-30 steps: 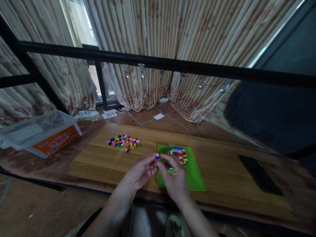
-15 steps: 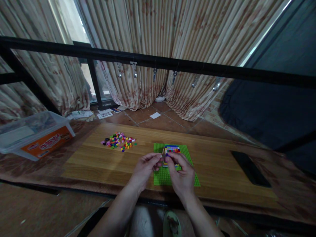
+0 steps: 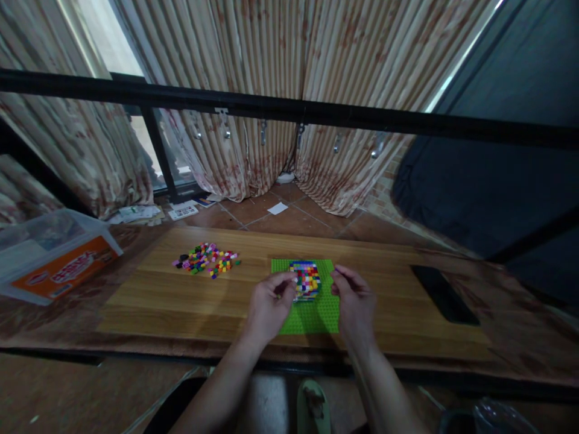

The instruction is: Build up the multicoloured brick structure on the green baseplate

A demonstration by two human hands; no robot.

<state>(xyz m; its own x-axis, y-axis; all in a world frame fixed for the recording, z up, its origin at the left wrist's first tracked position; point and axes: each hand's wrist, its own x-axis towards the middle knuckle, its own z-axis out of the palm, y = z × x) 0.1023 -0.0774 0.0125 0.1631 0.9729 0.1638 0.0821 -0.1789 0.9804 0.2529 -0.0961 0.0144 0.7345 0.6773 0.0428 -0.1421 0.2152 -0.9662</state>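
A block of multicoloured building bricks (image 3: 308, 281) stands on the green baseplate (image 3: 310, 322). At the block's left side is my left hand (image 3: 270, 306), thumb and forefinger closed in a pinch with a small pale brick (image 3: 295, 279) at the tips. Whether those fingertips touch the block I cannot tell. My right hand (image 3: 356, 296) is held apart from the block, over the plate's right edge. Its thumb and forefinger are pinched together on a tiny purplish brick (image 3: 333, 272), mostly hidden by the fingers.
Loose small bricks (image 3: 205, 259) lie in a pile on the left of the wooden board (image 3: 158, 301). A black phone (image 3: 443, 293) lies at the right. Beyond the board's left end stands a clear plastic box (image 3: 63, 259) with an orange label. A dark rail (image 3: 271, 105) crosses before the curtains.
My right hand has drawn away from the block to the right, uncovering its multicoloured top. My left hand stays beside the block. The whole view has shifted slightly.
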